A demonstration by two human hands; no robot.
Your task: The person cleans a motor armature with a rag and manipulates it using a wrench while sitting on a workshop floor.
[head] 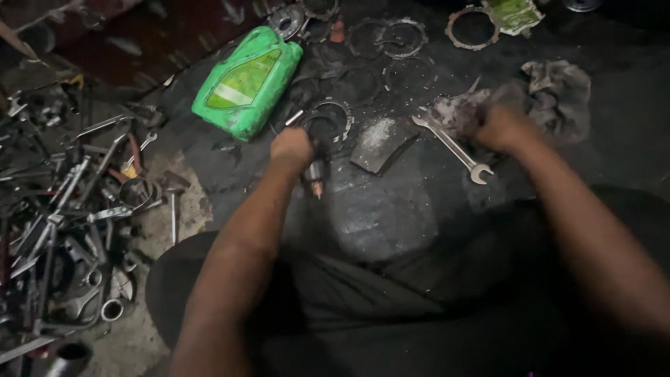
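Note:
My left hand [292, 148] is closed around a small dark tool [315, 176] with an orange tip that points toward me, just below a metal ring [328, 120] on the black mat. My right hand [504, 128] is clenched on a dirty grey rag [551, 94], which spreads out behind it. A silver open-ended spanner [452, 148] lies between the two hands, its jaw close to my right wrist. A flat grey plate [382, 142] rests beside the spanner.
A green oil jug [247, 82] lies on its side at the upper left. Several thin metal rings [401, 38] are spread along the far edge. A heap of spanners and sockets [66, 216] fills the left side. My dark-trousered legs [391, 307] take up the foreground.

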